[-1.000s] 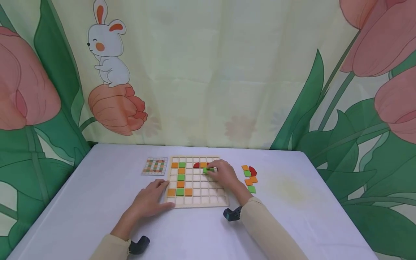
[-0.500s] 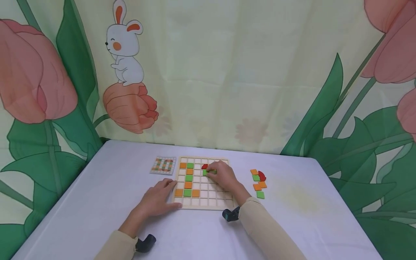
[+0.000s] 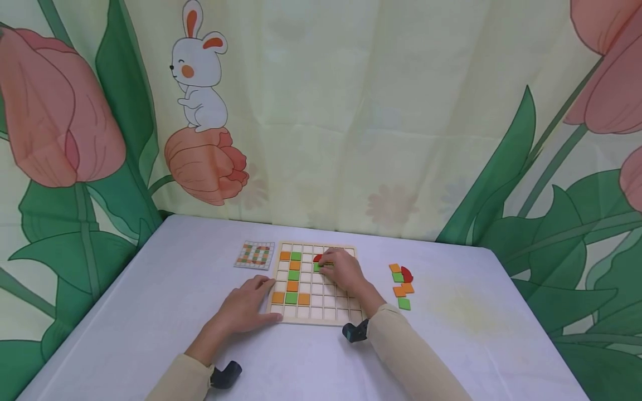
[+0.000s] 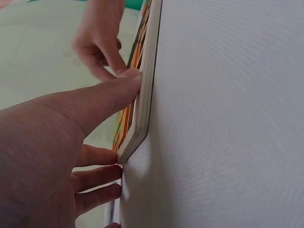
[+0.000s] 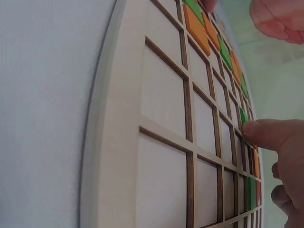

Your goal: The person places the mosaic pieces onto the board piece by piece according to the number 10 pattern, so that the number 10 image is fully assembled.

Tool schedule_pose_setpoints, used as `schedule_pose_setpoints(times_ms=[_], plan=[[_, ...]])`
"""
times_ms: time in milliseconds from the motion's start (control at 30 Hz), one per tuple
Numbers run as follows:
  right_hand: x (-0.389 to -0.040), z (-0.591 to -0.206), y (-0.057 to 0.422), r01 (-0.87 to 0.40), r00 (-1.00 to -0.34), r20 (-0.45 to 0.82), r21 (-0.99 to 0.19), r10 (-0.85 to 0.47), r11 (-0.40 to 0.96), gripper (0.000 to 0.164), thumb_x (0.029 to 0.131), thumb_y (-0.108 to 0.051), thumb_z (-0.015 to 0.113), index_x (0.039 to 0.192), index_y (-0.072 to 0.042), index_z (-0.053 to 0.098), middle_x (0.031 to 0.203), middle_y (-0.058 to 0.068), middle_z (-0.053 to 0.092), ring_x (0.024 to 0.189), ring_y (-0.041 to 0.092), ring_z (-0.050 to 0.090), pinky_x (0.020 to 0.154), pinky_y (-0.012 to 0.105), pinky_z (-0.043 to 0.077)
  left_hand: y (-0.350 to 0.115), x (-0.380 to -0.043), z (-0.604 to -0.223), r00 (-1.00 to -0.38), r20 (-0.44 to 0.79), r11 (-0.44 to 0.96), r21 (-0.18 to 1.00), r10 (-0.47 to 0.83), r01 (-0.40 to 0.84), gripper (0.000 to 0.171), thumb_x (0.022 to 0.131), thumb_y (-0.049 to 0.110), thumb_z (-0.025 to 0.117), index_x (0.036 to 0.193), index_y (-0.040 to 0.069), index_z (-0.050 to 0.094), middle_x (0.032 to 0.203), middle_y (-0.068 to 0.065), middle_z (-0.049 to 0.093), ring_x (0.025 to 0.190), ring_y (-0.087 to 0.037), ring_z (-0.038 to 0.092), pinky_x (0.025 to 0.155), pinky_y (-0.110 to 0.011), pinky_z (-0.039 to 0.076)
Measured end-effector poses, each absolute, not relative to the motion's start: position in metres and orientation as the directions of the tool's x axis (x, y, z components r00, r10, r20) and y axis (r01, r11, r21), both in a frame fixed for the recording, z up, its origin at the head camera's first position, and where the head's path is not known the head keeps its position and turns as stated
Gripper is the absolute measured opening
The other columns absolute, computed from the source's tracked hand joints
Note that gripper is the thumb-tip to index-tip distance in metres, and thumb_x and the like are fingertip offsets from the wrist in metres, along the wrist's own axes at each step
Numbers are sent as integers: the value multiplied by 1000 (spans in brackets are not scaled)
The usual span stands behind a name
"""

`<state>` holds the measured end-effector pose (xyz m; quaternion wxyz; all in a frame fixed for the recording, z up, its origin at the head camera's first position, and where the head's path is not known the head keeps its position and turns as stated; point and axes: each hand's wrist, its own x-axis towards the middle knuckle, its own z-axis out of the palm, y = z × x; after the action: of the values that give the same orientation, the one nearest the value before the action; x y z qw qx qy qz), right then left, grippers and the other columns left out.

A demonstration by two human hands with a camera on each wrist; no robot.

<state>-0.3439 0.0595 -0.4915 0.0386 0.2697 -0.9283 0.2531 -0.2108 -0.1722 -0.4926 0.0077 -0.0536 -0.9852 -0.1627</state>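
A wooden grid board (image 3: 316, 314) lies flat on the white table, with orange and green square tiles in its left columns. My right hand (image 3: 343, 270) is over the upper right part of the board. Its thumb and curled fingers pinch a green square tile (image 5: 245, 127) at a cell; the index fingertip is hidden in the right wrist view. A red quarter-round tile (image 3: 317, 258) shows just beyond it; the hand covers other tiles there. My left hand (image 3: 243, 306) rests at the board's lower left corner, thumb on the front edge (image 4: 137, 128), fairly straight fingers along the left edge.
A small pattern card (image 3: 254, 255) lies left of the board. Several loose tiles lie to the right: orange (image 3: 399, 291), green (image 3: 404, 304) and a red rounded one (image 3: 407, 274). A curtain printed with tulips and a rabbit (image 3: 200, 83) hangs behind the table.
The head view has shifted, so the scene sits farther right. My right hand stays at the same part of the board, with the green tile at its cell. My left hand has not moved.
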Motion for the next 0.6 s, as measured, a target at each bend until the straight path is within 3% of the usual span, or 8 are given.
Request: schedule_pose_setpoints(times_ms=[233, 600], plan=[[-344, -496, 61, -546, -835, 249, -489, -491, 680, 7, 85, -18, 74, 90, -16, 78, 107, 1, 70, 106, 23, 62, 91, 44, 51, -172, -211, -494, -995, 44, 942, 320, 90, 100, 85, 73, 54, 78, 142, 14, 49, 139, -6, 51, 125, -24, 50, 95, -48, 46], [-335, -491, 68, -511, -855, 244, -552, -458, 659, 11, 87, -20, 72, 96, -16, 77, 111, 1, 67, 109, 23, 61, 94, 46, 50, -174, -210, -494, -992, 63, 944, 306, 110, 124, 85, 73, 54, 77, 142, 13, 49, 138, -7, 52, 123, -24, 51, 94, -46, 47]])
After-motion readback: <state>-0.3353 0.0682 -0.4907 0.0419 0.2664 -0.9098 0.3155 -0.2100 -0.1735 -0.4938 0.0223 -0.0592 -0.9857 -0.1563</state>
